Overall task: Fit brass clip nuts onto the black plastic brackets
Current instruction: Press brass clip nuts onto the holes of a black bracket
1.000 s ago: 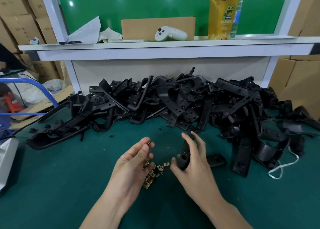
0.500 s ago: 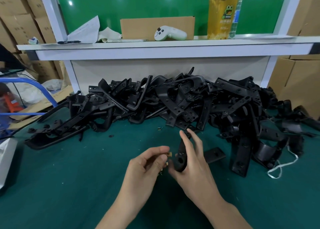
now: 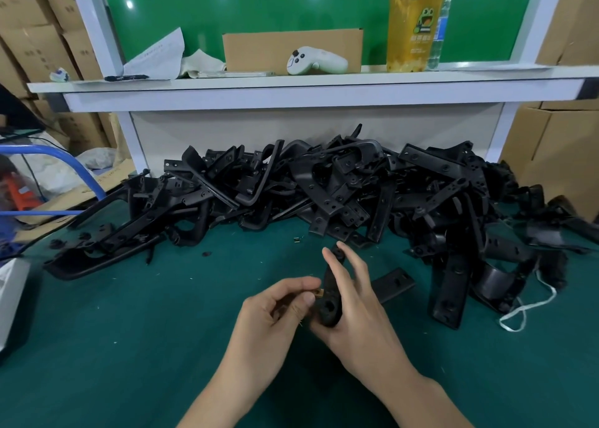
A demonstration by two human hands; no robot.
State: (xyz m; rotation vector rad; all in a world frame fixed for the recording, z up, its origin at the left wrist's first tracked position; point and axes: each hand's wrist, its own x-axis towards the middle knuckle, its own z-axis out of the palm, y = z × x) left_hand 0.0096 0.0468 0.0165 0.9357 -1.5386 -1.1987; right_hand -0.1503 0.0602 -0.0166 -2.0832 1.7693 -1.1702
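My right hand [image 3: 353,307] grips a black plastic bracket [image 3: 330,294] upright above the green mat, fingers wrapped behind it. My left hand [image 3: 275,311] pinches a small brass clip nut [image 3: 319,293] between thumb and forefinger and holds it against the bracket's left edge. The loose heap of clip nuts on the mat is hidden under my hands. A large pile of black brackets [image 3: 324,187] lies across the back of the mat.
A single loose clip nut [image 3: 296,240] lies on the mat before the pile. A flat black bracket [image 3: 392,283] rests just right of my right hand. A white strap [image 3: 525,311] lies at right. The white shelf [image 3: 308,84] above carries a controller, a box and a drink cup.
My left hand rose from the clip nut heap with one nut pinched and moved right until the nut met the bracket. My right hand turned the bracket slightly and kept hold.
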